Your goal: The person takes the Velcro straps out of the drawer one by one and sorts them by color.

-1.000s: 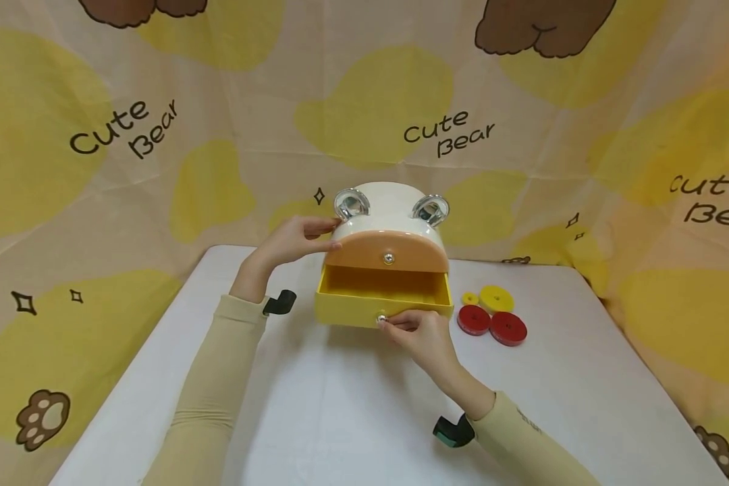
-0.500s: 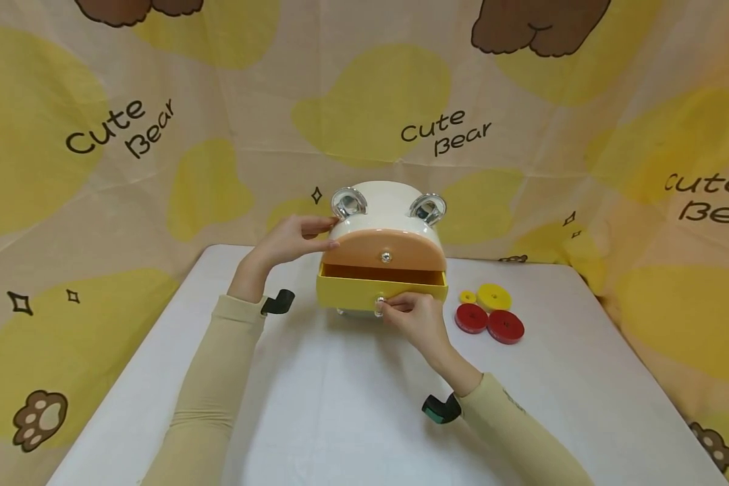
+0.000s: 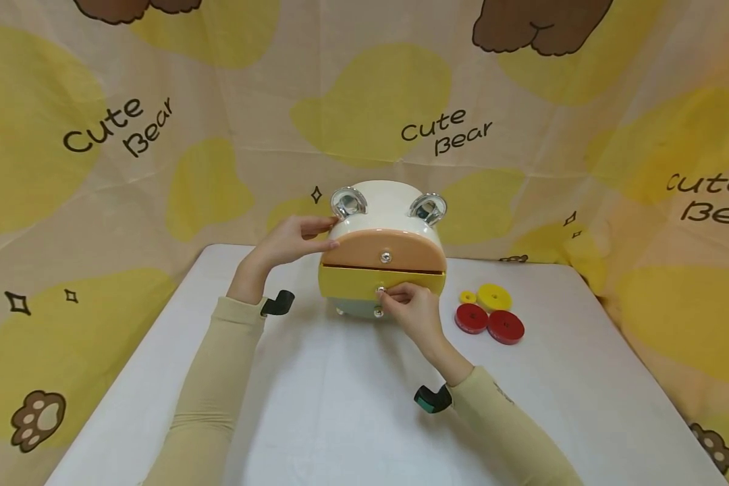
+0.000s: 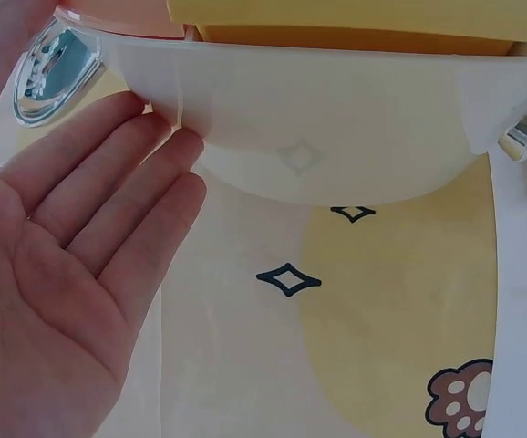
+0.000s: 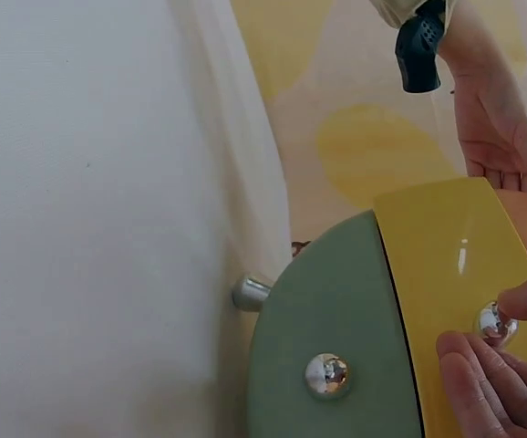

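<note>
A small rounded drawer cabinet [image 3: 389,206] with a white body and silver ears stands on the table. Its orange top drawer [image 3: 361,250] is closed, and the yellow middle drawer [image 3: 343,282] sits nearly flush, with a thin gap along its upper edge. Below is a green drawer [image 5: 327,301] with its own silver knob. My right hand [image 3: 418,314] pinches the yellow drawer's silver knob [image 5: 493,323] between thumb and fingers. At the cabinet's left side, my left hand [image 3: 285,241] rests straight fingers [image 4: 159,214] against the white wall, its thumb reaching the orange front.
To the cabinet's right lie two red discs [image 3: 505,327], a larger yellow disc [image 3: 494,297] and a small yellow ring [image 3: 468,297]. The white table [image 3: 316,405] ends at a patterned cloth backdrop [image 3: 249,135] behind and at both sides.
The yellow drawer has slid inward from well out to almost closed, with my right hand moving forward on its knob. The green drawer has come into sight. My left hand stays put.
</note>
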A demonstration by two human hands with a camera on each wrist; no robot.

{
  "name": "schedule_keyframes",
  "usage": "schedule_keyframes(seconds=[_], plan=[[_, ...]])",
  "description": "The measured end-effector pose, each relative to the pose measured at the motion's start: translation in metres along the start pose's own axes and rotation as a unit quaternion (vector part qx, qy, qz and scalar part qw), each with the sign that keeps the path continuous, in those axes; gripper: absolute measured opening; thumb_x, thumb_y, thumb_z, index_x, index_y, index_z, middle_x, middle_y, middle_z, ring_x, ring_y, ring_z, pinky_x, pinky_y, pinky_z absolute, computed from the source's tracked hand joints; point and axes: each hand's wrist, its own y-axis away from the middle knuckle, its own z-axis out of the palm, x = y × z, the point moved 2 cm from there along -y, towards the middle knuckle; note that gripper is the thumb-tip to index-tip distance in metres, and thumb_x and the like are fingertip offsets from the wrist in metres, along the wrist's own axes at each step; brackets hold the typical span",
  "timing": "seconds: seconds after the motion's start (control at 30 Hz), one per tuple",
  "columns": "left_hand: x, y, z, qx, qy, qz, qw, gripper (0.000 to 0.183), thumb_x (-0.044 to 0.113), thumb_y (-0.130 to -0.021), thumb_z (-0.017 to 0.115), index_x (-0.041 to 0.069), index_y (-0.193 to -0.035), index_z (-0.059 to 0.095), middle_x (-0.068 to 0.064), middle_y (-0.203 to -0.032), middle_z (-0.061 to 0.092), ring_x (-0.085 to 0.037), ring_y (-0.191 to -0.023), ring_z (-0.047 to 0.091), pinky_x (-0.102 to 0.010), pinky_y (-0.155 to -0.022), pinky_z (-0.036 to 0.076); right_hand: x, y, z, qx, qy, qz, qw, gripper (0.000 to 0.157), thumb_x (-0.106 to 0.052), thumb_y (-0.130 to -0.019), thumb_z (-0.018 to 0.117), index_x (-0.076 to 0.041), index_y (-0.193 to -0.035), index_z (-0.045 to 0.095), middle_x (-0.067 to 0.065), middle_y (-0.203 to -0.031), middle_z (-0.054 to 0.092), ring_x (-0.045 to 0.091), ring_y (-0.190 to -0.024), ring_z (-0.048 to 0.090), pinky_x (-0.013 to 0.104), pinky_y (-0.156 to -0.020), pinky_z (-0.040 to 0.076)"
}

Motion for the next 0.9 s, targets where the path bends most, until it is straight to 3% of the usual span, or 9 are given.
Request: schedule_keyframes(seconds=[0.4, 0.7, 0.9], plan=[[-0.002, 0.0, 0.0, 0.003, -0.014, -0.003, 0.9999, 0.059, 0.034, -0.081, 0.075, 0.014, -0.133, 0.056, -0.009, -0.135, 0.056, -0.028, -0.126, 0.052, -0.046, -0.105, 0.042, 0.002, -0.007, 0.001, 0.001, 0.001, 0.022, 1.0, 0.021, -0.032, -0.08, 0.076, -0.011, -0.081, 0.073, 0.001, -0.072, 0.071, 0.012, -0.065, 0.065, 0.023, -0.059, 0.055], [0.032, 0.016, -0.002, -0.006, -0.027, -0.01, 0.9996, 0.056, 0.023, -0.085, 0.072, 0.003, -0.134, 0.053, -0.017, -0.136, 0.053, -0.034, -0.127, 0.05, -0.048, -0.105, 0.041, 0.002, -0.007, 0.003, 0.009, -0.04, 0.034, 0.999, 0.022, -0.031, -0.079, 0.077, -0.009, -0.078, 0.074, 0.004, -0.069, 0.071, 0.012, -0.06, 0.066, 0.024, -0.056, 0.055], [0.035, 0.017, -0.002, -0.002, -0.029, -0.01, 0.9995, 0.055, 0.023, -0.085, 0.072, 0.004, -0.133, 0.054, -0.016, -0.135, 0.054, -0.033, -0.126, 0.051, -0.047, -0.104, 0.042, 0.005, -0.005, 0.003, 0.015, -0.051, 0.025, 0.998, 0.023, -0.033, -0.079, 0.077, -0.01, -0.079, 0.074, 0.003, -0.069, 0.07, 0.013, -0.06, 0.066, 0.025, -0.056, 0.054]])
